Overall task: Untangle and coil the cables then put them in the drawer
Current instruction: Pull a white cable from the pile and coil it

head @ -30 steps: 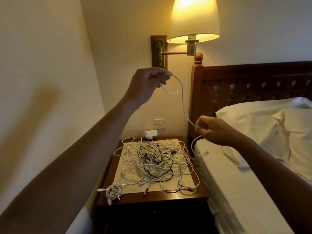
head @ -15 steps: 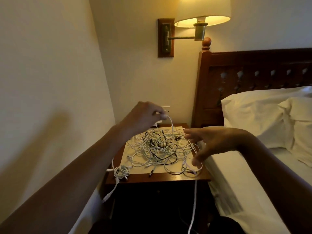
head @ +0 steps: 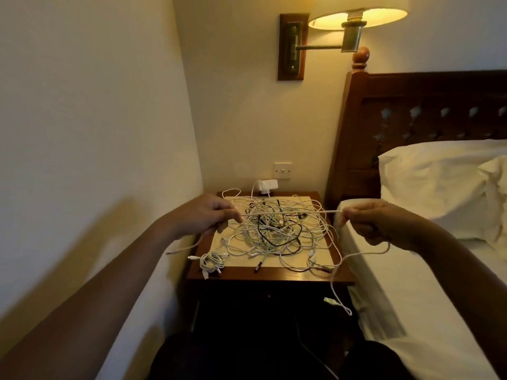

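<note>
A white cable (head: 290, 213) runs taut between my two hands, above the nightstand. My left hand (head: 204, 216) pinches one part of it at the left; a short end trails down below that hand. My right hand (head: 370, 220) grips it at the right, and the rest loops under that hand and hangs down in front of the nightstand, ending in a plug (head: 329, 300). A tangled pile of white and black cables (head: 274, 234) lies on the nightstand top. One small coiled white cable (head: 211, 263) sits at the front left corner.
The wooden nightstand (head: 274, 275) stands between the left wall and the bed (head: 411, 283) with its pillows and dark headboard. A white charger (head: 267, 185) is plugged in at the back, under a wall switch. A lit wall lamp (head: 356, 15) hangs above.
Both hands came down from near the lamp to just above the nightstand. The right hand opened briefly, then took hold of the cable again, and the cable is now stretched level between the hands.
</note>
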The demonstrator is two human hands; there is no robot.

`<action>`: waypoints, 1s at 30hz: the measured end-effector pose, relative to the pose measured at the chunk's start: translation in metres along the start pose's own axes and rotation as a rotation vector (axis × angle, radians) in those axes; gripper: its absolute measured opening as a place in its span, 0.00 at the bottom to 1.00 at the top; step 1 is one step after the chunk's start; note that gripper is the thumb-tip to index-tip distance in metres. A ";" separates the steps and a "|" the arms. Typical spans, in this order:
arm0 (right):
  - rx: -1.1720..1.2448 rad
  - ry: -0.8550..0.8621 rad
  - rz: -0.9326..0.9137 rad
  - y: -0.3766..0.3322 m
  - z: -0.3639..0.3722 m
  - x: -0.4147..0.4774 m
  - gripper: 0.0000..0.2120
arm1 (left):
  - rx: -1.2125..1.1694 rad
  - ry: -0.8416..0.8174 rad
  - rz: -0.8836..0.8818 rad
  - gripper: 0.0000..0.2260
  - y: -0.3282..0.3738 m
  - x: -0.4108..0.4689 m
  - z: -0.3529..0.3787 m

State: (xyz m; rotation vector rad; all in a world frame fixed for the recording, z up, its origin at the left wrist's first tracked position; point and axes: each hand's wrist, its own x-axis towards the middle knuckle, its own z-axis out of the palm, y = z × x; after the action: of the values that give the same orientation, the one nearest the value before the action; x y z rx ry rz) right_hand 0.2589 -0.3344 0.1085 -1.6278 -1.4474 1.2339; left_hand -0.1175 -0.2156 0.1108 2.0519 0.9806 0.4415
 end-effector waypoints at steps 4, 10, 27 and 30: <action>-0.604 -0.309 0.103 0.009 0.020 0.003 0.10 | 0.034 0.014 0.089 0.10 0.035 -0.002 0.010; -0.063 -0.144 -0.239 -0.039 0.089 0.014 0.13 | 0.264 0.287 0.368 0.05 0.076 0.019 0.039; -0.613 -0.068 -0.065 0.004 0.076 0.029 0.17 | 0.304 0.250 0.193 0.04 0.046 0.002 0.047; -0.225 -0.171 -0.210 -0.012 0.104 0.016 0.20 | 0.020 0.257 0.157 0.05 0.056 0.006 0.055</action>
State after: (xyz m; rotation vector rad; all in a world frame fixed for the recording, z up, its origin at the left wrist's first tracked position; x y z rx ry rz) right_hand 0.1574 -0.3298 0.0779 -1.4918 -1.8708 1.1460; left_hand -0.0530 -0.2606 0.1207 2.1347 0.9776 0.7977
